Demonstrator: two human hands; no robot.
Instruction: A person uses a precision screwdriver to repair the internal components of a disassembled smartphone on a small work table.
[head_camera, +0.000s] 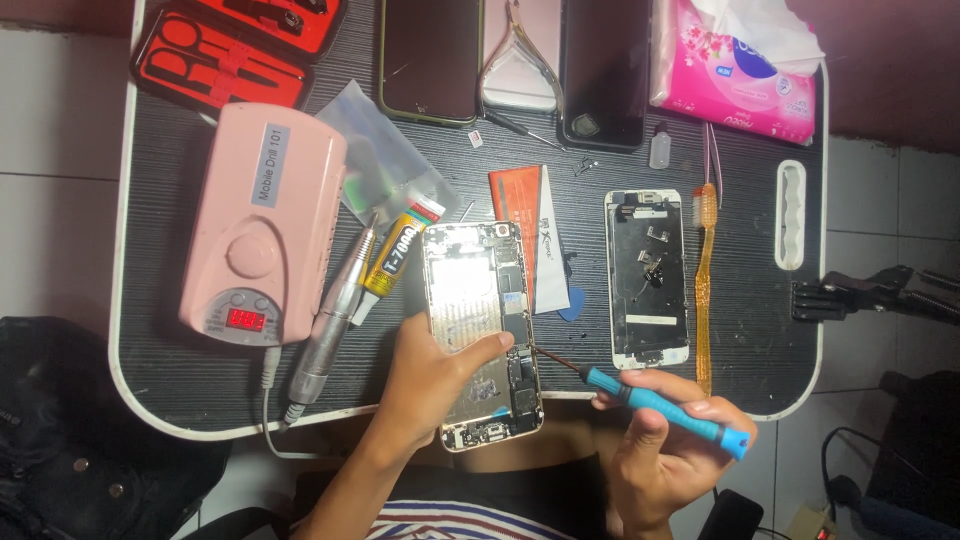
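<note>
Dark woodgrain lap table (170, 380) w/ white rim, over tiled floor, fills most of the frame. Lower centre: left hand (425, 385) grips an opened phone body (482, 335) from its left edge, thumb pressed across the exposed insides. Right hand (665, 450), lower right, is closed around a blue-handled screwdriver (650, 403), tip touching the phone's right side; pink drill unit (262, 225) sits at left, detached screen (647, 278) right of centre.

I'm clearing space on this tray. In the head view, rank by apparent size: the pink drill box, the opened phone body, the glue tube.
Largest to smallest:
1. pink drill box
2. opened phone body, raised nearer the camera by the left hand
3. glue tube
</note>
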